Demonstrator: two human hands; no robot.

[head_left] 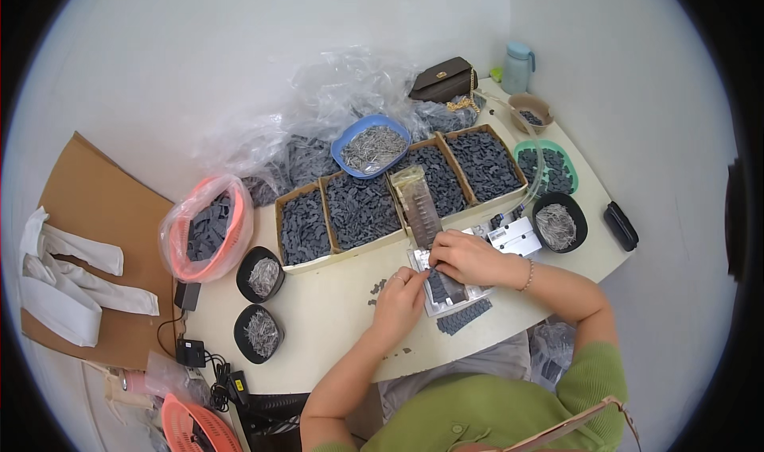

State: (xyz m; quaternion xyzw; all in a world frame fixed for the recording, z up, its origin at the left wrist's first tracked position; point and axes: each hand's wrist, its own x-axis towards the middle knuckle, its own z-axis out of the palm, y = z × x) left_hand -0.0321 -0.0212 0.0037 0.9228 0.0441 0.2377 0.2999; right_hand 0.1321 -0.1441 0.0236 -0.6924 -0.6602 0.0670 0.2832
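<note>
Pinching a small dark part at its fingertips, the left hand [400, 289] has its grip clenched on that piece just left of the metal jig tray [446, 286], while the right hand [469, 257] rests fingers-down on the tray's top end with its grip pressing rather than grasping. Doing this well probably means keeping the tray pinned flat on the tabletop [334, 325] and seating each piece squarely. A finished strip of dark parts [464, 317] lies just below the grip; cardboard boxes of dark parts [362, 209] sit beyond it.

Boxes [398, 201] behind jig [446, 289] (bowls [259, 305] left)
</note>
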